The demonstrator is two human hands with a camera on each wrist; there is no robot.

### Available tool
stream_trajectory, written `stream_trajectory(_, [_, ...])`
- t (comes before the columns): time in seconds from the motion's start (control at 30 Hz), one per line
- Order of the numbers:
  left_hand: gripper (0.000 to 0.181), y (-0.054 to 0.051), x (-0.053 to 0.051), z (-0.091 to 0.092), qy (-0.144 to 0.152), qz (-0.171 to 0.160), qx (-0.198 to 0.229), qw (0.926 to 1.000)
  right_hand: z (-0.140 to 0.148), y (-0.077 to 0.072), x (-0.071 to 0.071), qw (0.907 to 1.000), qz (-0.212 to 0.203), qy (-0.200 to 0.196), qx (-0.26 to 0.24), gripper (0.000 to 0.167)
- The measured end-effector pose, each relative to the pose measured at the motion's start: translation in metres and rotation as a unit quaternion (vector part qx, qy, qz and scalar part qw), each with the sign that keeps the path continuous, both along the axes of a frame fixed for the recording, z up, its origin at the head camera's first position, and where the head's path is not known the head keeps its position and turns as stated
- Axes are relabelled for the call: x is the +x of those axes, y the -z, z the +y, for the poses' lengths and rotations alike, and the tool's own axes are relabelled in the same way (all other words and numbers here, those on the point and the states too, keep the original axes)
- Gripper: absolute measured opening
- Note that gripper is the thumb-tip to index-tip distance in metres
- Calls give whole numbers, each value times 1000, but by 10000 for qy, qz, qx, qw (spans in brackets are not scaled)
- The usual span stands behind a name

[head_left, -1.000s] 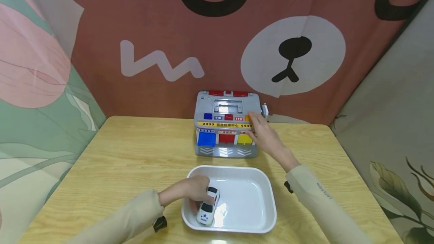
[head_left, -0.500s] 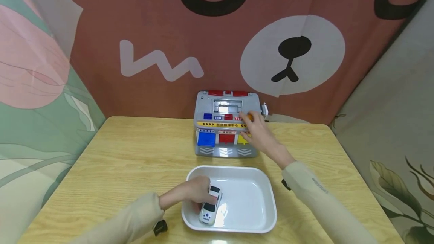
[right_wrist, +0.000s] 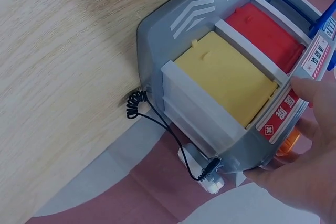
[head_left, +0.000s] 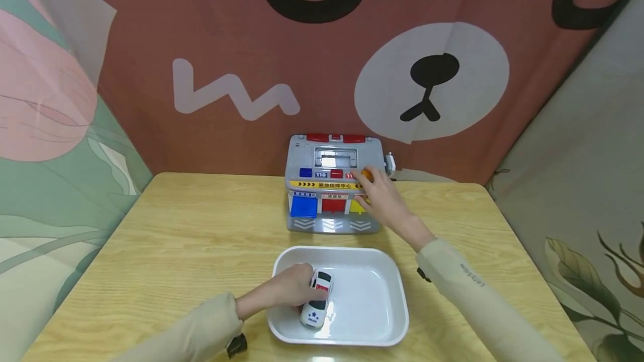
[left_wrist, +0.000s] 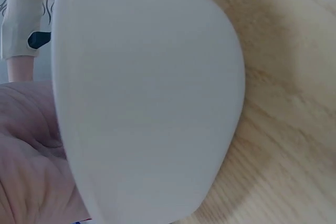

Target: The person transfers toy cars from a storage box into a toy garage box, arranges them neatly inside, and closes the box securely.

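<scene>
My left hand grips a white toy police car with dark windows and a red patch on its roof. The car is tilted over the left part of a white tray; the left wrist view shows mostly the tray's outer wall. My right hand rests on the front right corner of a grey toy garage. Its fingers touch the roof edge around an orange button. Below it are a yellow door and a red door. A blue door is at the left.
A wooden table bears the garage and the tray. A white handset with a coiled black cord hangs on the garage's right side. Patterned cloth stands behind the table.
My left hand has moved the police car slightly right and up within the tray's area. My right hand has shifted left on the garage roof, uncovering part of the orange button.
</scene>
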State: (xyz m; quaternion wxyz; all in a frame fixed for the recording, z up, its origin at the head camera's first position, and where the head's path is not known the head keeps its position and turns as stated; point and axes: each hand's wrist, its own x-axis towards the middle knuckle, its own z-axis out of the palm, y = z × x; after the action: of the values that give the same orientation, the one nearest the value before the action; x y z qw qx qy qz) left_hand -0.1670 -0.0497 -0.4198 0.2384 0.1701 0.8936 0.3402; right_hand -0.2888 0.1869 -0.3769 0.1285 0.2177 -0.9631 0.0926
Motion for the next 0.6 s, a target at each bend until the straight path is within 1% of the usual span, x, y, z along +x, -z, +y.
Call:
stream_trajectory(0.1, [30,3,1,0,-14,1,154,9999,1,0,1,10000,7,-7,18,67])
stream_trajectory(0.27, [32,5,1,-2,29,-232,436,9988,1,0,2,10000,23,-11,4,68])
stream_trajectory(0.37, [33,5,0,-3,35,-271,503,9984,2,0,1,10000,-7,2,-19,68])
stream_trajectory(0.43, [34,6,-1,-3,-22,-275,524,9982,2,0,1,10000,-39,3,-33,67])
stream_trajectory(0.5, [33,6,-2,-3,-107,-324,640,9974,1,0,1,10000,-57,3,-39,67])
stream_trajectory(0.6, [30,6,-2,-2,-358,-475,870,9944,1,0,1,10000,-69,-2,-28,66])
